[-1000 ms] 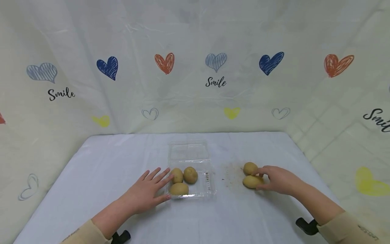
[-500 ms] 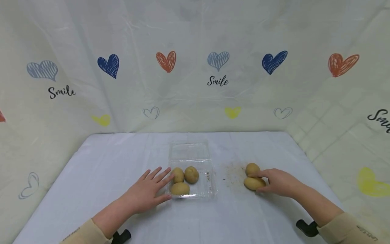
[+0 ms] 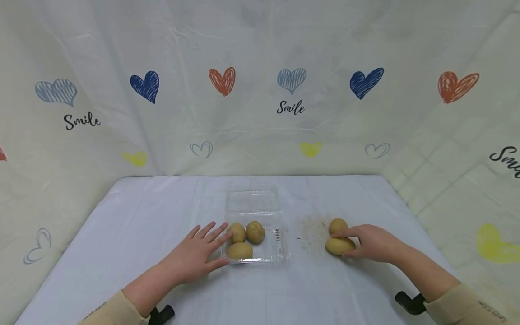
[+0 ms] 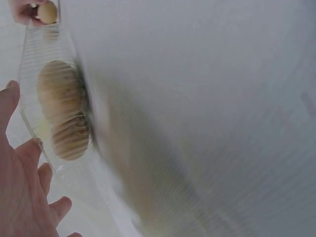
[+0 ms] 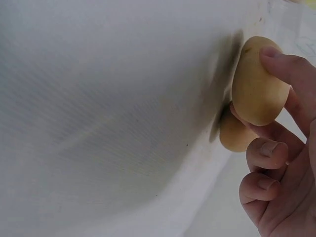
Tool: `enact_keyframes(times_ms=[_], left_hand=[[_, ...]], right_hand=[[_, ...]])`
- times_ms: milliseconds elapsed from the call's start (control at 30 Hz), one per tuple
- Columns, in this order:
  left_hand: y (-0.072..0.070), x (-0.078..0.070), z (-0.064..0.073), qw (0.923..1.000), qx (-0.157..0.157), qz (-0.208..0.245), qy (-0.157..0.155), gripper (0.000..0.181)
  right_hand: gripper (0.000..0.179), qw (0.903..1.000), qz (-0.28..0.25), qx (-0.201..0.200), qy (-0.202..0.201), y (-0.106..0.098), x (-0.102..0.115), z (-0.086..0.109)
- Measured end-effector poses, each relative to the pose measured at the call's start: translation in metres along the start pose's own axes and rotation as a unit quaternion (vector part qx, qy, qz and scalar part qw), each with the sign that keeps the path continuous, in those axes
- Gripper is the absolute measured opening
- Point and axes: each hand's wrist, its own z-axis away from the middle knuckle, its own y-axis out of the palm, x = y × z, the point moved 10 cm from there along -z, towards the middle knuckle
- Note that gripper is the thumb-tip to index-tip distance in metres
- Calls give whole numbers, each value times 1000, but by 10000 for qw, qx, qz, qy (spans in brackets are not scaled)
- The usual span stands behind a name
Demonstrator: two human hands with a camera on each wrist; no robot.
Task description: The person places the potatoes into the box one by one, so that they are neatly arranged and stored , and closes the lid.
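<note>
My right hand (image 3: 375, 243) pinches an oval yellow potato (image 3: 340, 246) on the white cloth, at the right of the head view. In the right wrist view, the thumb lies on the near side of that potato (image 5: 260, 81) and fingers reach behind it; the other fingers are curled. A second potato (image 3: 337, 226) sits just behind it. My left hand (image 3: 192, 257) spreads its fingers at the left edge of an open clear plastic clamshell box (image 3: 271, 234), fingertips at its rim. Inside the box lie three potatoes (image 3: 255, 233), grouped toward the left.
The box's transparent lid (image 3: 253, 201) is folded back flat behind it. Brown dirt specks (image 3: 310, 232) dot the white tablecloth (image 3: 284, 289) between box and loose potatoes. A heart-printed curtain (image 3: 252, 126) stands behind and beside the table.
The right index finger has slipped down between the two loose potatoes, and the hand now grips the nearer one. The left hand stays at the box; the head view shifted slightly.
</note>
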Motion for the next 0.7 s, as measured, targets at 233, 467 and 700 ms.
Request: enact_keyframes(times_ms=[233,467,700], left_hand=[[1,0,-1,10000,-12,-28,26,72],[0,0,-1,10000,-30,4,28,72],[0,0,0,10000,-26,-8,21,72]], right_hand=[[46,9999,45,9,-134,-5,5,2],[45,9997,-214,5,-99,-9,6,0],[43,9988,-441,-84,-177,-19,20,-7]])
